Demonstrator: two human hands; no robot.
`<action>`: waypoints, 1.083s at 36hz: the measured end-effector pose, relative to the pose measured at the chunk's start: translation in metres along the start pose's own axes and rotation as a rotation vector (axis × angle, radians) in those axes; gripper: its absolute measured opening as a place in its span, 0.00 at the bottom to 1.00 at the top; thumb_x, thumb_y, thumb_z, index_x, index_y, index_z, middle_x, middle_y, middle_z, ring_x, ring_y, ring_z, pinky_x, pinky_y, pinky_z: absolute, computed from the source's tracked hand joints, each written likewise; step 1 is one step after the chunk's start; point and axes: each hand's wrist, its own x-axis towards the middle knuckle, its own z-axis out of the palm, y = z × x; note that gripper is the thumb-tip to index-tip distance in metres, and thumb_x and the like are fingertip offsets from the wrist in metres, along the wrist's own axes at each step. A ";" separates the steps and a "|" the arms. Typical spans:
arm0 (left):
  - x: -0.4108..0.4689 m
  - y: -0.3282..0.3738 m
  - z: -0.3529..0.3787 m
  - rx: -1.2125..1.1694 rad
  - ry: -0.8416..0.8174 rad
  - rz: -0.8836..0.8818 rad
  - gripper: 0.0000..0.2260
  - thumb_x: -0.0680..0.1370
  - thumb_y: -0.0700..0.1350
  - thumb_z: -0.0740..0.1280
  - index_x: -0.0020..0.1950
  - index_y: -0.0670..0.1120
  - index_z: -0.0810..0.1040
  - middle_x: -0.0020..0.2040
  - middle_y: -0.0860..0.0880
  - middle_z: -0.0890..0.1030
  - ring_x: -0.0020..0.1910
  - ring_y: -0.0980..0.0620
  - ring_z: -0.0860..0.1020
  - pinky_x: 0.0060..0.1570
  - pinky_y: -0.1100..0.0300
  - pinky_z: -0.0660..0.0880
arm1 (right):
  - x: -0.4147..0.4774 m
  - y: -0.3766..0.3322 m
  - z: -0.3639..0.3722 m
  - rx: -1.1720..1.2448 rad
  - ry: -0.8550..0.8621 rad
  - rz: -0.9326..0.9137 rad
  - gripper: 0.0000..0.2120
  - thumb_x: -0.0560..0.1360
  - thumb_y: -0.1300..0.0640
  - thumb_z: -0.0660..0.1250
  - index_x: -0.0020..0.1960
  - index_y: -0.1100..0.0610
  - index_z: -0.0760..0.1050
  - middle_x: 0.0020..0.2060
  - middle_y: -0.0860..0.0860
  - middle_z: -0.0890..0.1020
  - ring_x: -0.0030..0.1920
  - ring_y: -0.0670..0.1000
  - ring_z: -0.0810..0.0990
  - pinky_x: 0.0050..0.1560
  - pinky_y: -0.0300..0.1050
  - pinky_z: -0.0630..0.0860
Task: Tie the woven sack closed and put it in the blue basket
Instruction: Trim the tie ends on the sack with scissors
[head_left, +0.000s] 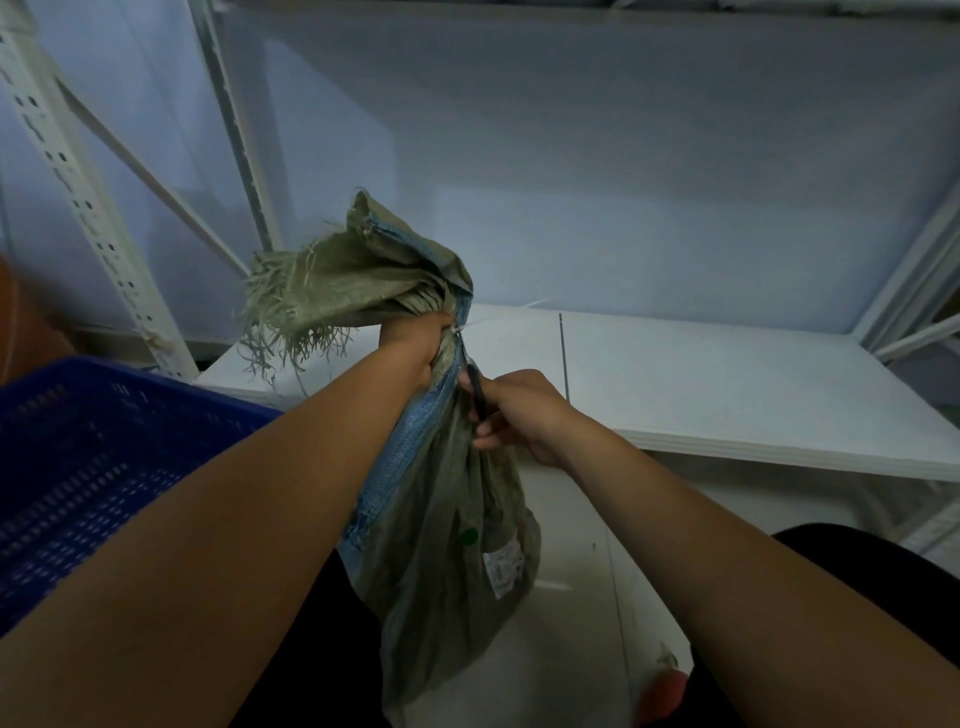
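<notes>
From my head camera, looking down over both bare forearms, I hold the grey-green woven plastic sack (447, 519) up in front of me, its body hanging down between my arms over my dark-clothed lap. A strip of blue weave runs down its left edge, and a small white label and a green dot sit low on its front.

My left hand (415, 345) is clenched tight around the gathered neck of the sack, fingers wrapped fully round the bunched fabric. Above that fist the mouth of the sack fans out to the left, its cut edge frayed into loose pale strands. A thin pale tie (460, 332) shows at the neck just beside my left knuckles; I cannot tell whether it is fastened.

My right hand (514, 410) sits just below and to the right, touching the sack, fingers curled closed around a slim dark tool (479, 395) that points up toward the neck. What kind of tool it is I cannot make out.

The blue perforated plastic basket (104, 467) stands at my left, beside my left forearm, with the sack outside it. Ahead lies a white flat tabletop (727, 384), and white slotted metal shelving uprights (88, 208) rise behind the basket.
</notes>
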 end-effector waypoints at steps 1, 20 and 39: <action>-0.008 0.003 0.001 0.013 -0.005 -0.008 0.27 0.61 0.51 0.73 0.57 0.41 0.80 0.54 0.39 0.83 0.48 0.43 0.83 0.51 0.41 0.81 | 0.000 0.000 0.000 0.003 0.006 -0.001 0.27 0.73 0.48 0.76 0.55 0.73 0.77 0.38 0.61 0.81 0.28 0.51 0.78 0.36 0.46 0.82; -0.042 0.020 0.010 0.096 -0.137 -0.037 0.10 0.82 0.40 0.59 0.41 0.44 0.73 0.34 0.47 0.73 0.30 0.51 0.72 0.24 0.65 0.75 | -0.002 -0.004 -0.006 -0.022 0.032 0.042 0.24 0.71 0.47 0.77 0.51 0.68 0.79 0.38 0.59 0.81 0.27 0.50 0.76 0.39 0.49 0.83; -0.044 0.020 0.010 0.066 -0.159 -0.045 0.07 0.82 0.41 0.58 0.46 0.43 0.73 0.40 0.43 0.74 0.35 0.48 0.74 0.28 0.59 0.79 | 0.009 0.002 -0.008 0.000 0.077 0.077 0.18 0.71 0.50 0.78 0.49 0.65 0.81 0.31 0.55 0.81 0.25 0.46 0.75 0.29 0.39 0.76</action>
